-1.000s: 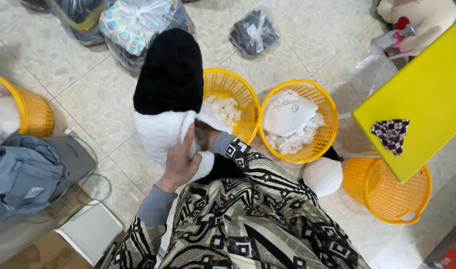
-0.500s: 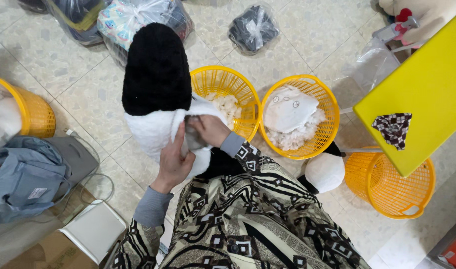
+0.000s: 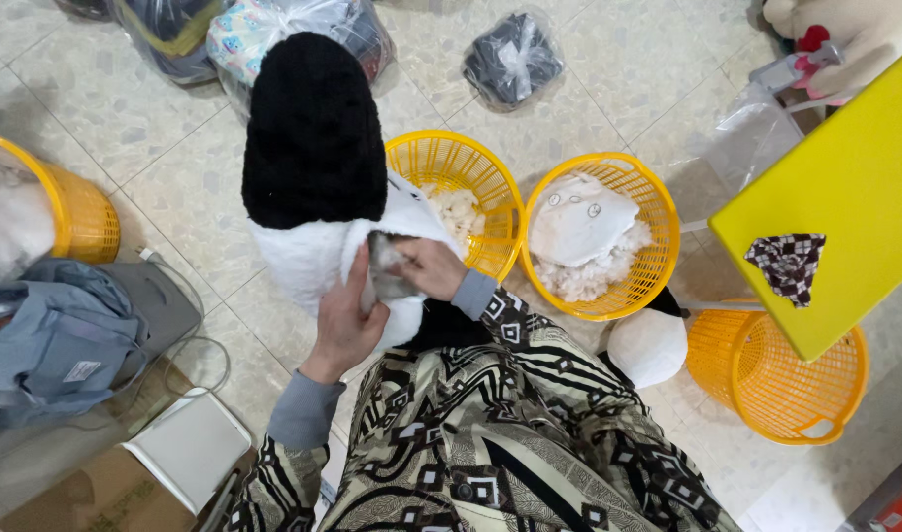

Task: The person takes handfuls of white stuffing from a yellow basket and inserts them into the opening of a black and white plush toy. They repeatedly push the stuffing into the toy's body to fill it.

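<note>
Here a black-and-white plush toy (image 3: 313, 167) is held upright over the lap, above the tiled floor (image 3: 155, 128). Its white lower edge is gripped by the left hand (image 3: 347, 320), fingers curled round the fabric. A small grey piece (image 3: 384, 268) is pinched at the toy's opening by the right hand (image 3: 433, 268), fingers closed on it. Just behind, two yellow baskets (image 3: 470, 167) (image 3: 658, 212) of white stuffing are seen; a yellow table (image 3: 845, 197) stands at the right.
</note>
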